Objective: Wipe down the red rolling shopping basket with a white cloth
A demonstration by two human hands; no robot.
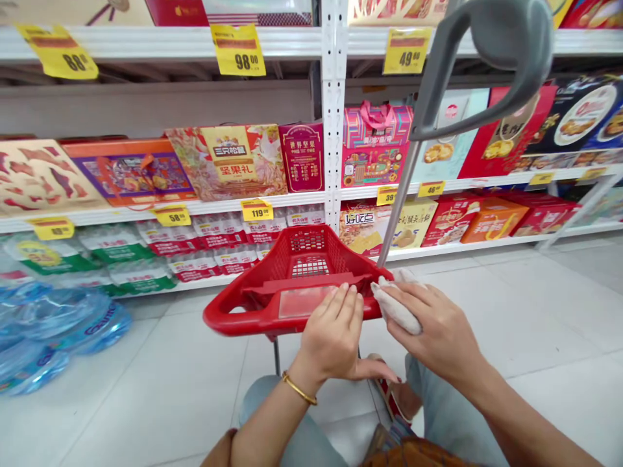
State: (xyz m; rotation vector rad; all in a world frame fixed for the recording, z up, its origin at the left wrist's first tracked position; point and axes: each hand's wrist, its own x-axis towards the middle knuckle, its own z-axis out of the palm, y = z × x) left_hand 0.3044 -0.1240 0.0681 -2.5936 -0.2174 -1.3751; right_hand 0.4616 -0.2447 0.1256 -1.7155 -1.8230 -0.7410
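A red plastic shopping basket cart (pixel 233 316) stands in front of me, its near rim facing me. My left hand (pixel 335 331) lies on that rim with fingers stretched out and thumb apart, next to a pale label panel (pixel 302 301). In my right hand (pixel 433 318) is a crumpled white cloth (pixel 399 305), held against the right corner of the rim. A grey pole (pixel 402 207) rises behind the cloth to a grey handle (pixel 433 84). The basket's inside is partly seen, with perforated walls.
Store shelves (pixel 292 44) with boxed gifts and yellow price tags run across the back. Packs of bottled water (pixel 165 237) fill the bottom left shelf. Large blue water bottles (pixel 63 324) stand at the left on the tiled floor (pixel 195 370). My bent knees are below the cart.
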